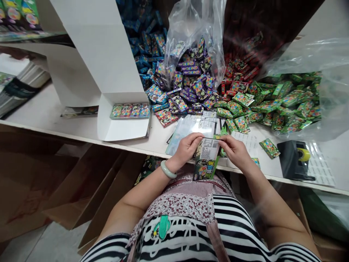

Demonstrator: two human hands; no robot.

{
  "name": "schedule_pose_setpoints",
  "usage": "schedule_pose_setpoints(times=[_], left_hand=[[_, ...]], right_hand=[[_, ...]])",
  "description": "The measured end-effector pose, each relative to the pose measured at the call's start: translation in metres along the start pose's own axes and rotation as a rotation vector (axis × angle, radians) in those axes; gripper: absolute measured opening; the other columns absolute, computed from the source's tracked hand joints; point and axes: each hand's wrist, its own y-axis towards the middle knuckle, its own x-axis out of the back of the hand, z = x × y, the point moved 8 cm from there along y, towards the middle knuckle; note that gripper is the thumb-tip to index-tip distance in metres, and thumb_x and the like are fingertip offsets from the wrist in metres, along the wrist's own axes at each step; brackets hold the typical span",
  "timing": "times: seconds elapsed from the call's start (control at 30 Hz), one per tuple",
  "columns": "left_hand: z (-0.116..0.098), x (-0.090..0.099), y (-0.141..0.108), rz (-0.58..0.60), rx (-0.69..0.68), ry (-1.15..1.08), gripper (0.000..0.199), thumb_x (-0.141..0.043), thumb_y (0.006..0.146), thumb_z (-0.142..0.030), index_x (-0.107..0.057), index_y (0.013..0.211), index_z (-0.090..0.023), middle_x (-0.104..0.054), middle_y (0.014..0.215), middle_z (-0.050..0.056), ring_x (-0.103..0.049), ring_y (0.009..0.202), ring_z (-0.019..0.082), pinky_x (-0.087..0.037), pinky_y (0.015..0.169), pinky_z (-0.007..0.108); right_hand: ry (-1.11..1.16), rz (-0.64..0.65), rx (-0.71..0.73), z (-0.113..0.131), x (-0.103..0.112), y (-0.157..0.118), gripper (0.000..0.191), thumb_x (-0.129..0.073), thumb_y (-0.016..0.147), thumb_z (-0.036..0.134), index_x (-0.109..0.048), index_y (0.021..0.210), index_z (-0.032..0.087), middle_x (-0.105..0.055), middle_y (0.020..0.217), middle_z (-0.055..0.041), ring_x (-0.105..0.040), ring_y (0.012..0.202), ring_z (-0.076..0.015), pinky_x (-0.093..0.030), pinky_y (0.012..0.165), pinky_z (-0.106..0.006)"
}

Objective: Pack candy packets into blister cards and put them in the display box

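From my remote seat, nearest to me is the printed carton point(204, 168), hanging in front of the apron point(188, 209) at the counter's front edge. The left hand point(188, 146) is pinched on its upper left corner, and the right hand point(235, 150) clamps the upper right, thumbs and fingers closed on the rim. As I judge it, handling this thin card well means matching both pinches: light pressure, corners level, no twist that would crease the panel. I'd work close to the rim and keep my wrists low, so the lower end hangs free of the counter point(79, 125).

Just beyond lie flat printed sheets point(178, 134). The tape dispenser point(291, 160) is well to the right; the open white box point(116, 127), holding a row of small packs point(130, 110), stands left. Farther back, purple packs point(188, 87) spill from a clear bag point(196, 18).
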Motion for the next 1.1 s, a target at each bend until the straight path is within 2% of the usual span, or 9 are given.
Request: schedule_pose_setpoints(times=[0.13, 0.23, 0.37, 0.47, 0.57, 0.67, 0.8, 0.97, 1.1], left_hand=[[-0.005, -0.010, 0.012, 0.071, 0.004, -0.079, 0.028, -0.058, 0.094, -0.042, -0.071, 0.090, -0.018, -0.073, 0.095, 0.007, -0.067, 0.092, 0.017, -0.052, 0.088, 0.031], [-0.005, -0.009, 0.017, 0.115, 0.065, -0.114, 0.023, -0.062, 0.092, -0.039, -0.072, 0.090, -0.018, -0.075, 0.095, 0.007, -0.068, 0.093, 0.017, -0.053, 0.088, 0.031], [-0.005, -0.003, 0.019, 0.082, 0.071, -0.075, 0.023, -0.064, 0.090, -0.038, -0.074, 0.088, -0.018, -0.076, 0.092, 0.007, -0.069, 0.090, 0.017, -0.054, 0.086, 0.031], [-0.004, -0.002, 0.020, 0.059, 0.076, -0.109, 0.019, -0.067, 0.088, -0.036, -0.075, 0.088, -0.018, -0.076, 0.095, 0.007, -0.070, 0.093, 0.017, -0.055, 0.089, 0.033], [0.000, -0.004, 0.020, 0.076, 0.155, -0.244, 0.020, -0.070, 0.085, -0.033, -0.073, 0.099, -0.019, -0.077, 0.094, 0.006, -0.071, 0.091, 0.016, -0.057, 0.085, 0.030], [-0.003, -0.003, 0.019, 0.094, 0.158, -0.269, 0.022, -0.071, 0.084, -0.030, -0.072, 0.102, -0.019, -0.076, 0.093, 0.005, -0.071, 0.089, 0.014, -0.057, 0.082, 0.028], [-0.014, -0.002, 0.019, 0.117, 0.075, -0.202, 0.015, -0.073, 0.083, -0.031, -0.073, 0.090, -0.018, -0.074, 0.092, 0.006, -0.069, 0.087, 0.014, -0.057, 0.081, 0.029], [-0.017, -0.003, 0.023, 0.070, 0.140, -0.244, 0.017, -0.075, 0.079, -0.031, -0.066, 0.082, -0.017, -0.069, 0.081, 0.002, -0.063, 0.074, 0.013, -0.053, 0.070, 0.027], [-0.013, -0.003, 0.025, 0.051, 0.208, -0.247, 0.013, -0.073, 0.077, -0.025, -0.063, 0.077, -0.016, -0.066, 0.076, 0.001, -0.060, 0.069, 0.011, -0.050, 0.064, 0.024]], right_hand=[[0.078, -0.146, 0.071, 0.005, 0.016, 0.007, 0.025, -0.059, 0.091, 0.044, -0.071, 0.082, 0.024, -0.068, 0.092, -0.0069, -0.063, 0.093, -0.0217, -0.051, 0.087, -0.039], [0.203, -0.118, -0.007, -0.002, 0.014, 0.012, 0.028, -0.064, 0.087, 0.049, -0.071, 0.078, 0.024, -0.067, 0.088, -0.0061, -0.063, 0.088, -0.0210, -0.053, 0.082, -0.039], [0.227, -0.130, -0.032, -0.007, 0.011, 0.017, 0.031, -0.065, 0.084, 0.051, -0.066, 0.071, 0.022, -0.065, 0.082, -0.0047, -0.061, 0.085, -0.0194, -0.052, 0.080, -0.038], [0.351, -0.154, -0.097, -0.015, 0.007, 0.019, 0.027, -0.068, 0.080, 0.050, -0.064, 0.086, 0.024, -0.062, 0.086, -0.0026, -0.059, 0.081, -0.0169, -0.051, 0.066, -0.031], [0.503, -0.101, -0.179, -0.020, 0.000, 0.019, 0.037, -0.071, 0.077, 0.048, -0.060, 0.104, 0.027, -0.060, 0.086, -0.0004, -0.057, 0.075, -0.0150, -0.046, 0.053, -0.026], [0.448, -0.098, -0.116, -0.013, 0.005, 0.018, 0.026, -0.071, 0.078, 0.045, -0.061, 0.091, 0.024, -0.061, 0.089, -0.0022, -0.059, 0.081, -0.0163, -0.047, 0.056, -0.026], [0.297, -0.074, 0.004, 0.002, 0.009, 0.017, 0.022, -0.071, 0.081, 0.041, -0.061, 0.079, 0.022, -0.063, 0.093, -0.0046, -0.060, 0.093, -0.0184, -0.050, 0.069, -0.030], [0.356, -0.026, -0.103, 0.004, 0.004, 0.025, 0.027, -0.074, 0.078, 0.044, -0.062, 0.087, 0.021, -0.062, 0.082, -0.0004, -0.057, 0.073, -0.0140, -0.046, 0.063, -0.029], [0.331, 0.059, -0.123, 0.011, 0.002, 0.031, 0.027, -0.072, 0.081, 0.046, -0.063, 0.081, 0.020, -0.061, 0.075, 0.0002, -0.054, 0.065, -0.0125, -0.044, 0.057, -0.027]])
